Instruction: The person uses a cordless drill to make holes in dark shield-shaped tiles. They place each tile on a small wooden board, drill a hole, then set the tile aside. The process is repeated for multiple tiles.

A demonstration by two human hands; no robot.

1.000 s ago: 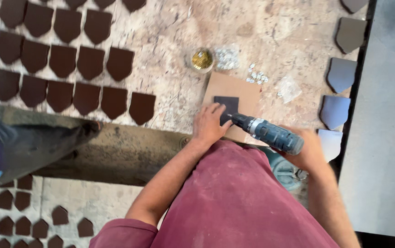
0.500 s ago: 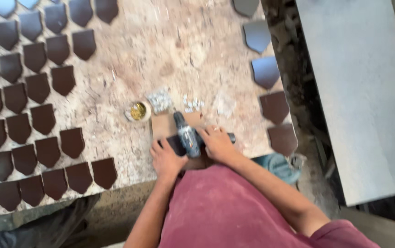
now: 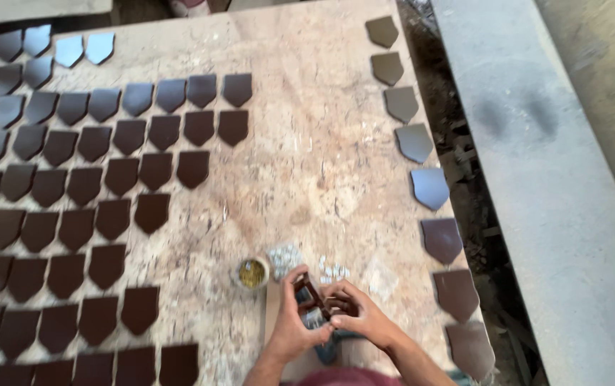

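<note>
Head view looking down on a worn wooden table (image 3: 321, 143). Landmark: small round tin (image 3: 253, 273) with yellowish contents, low centre on the table.

Just right of the tin — left hand (image 3: 294, 325) and right hand (image 3: 361, 322), fingertips meeting around a small dark shield-shaped piece (image 3: 307, 289) tilted up off the surface. Left hand curled, thumb and fingers pinching the piece from its left side. Right hand also curled, fingertips at the piece's right edge; firm grip or mere touch — cannot tell. Something grey-blue (image 3: 314, 318) between the palms, mostly covered by fingers, unclear what it is. Below the hands a dark teal object (image 3: 329, 350), half hidden under the wrists, kind not readable. Forearms cut off at bottom edge, strip of maroon clothing (image 3: 336, 377) barely in frame.

Under the hands, a tan cardboard sheet (image 3: 273, 314), mostly covered. Just above-right of the tin, two little heaps of small pale bits (image 3: 284, 255) — too small to identify.

Left of the tin, rows of dark brown shield-shaped pieces (image 3: 107, 179) laid flat, leftmost and bottom ones clipped by frame. Far right of the tin, a single column of similar pieces (image 3: 429, 187) along the table edge, some glaring bluish. Beyond that, a grey slab (image 3: 536, 179), partly out of frame.
</note>
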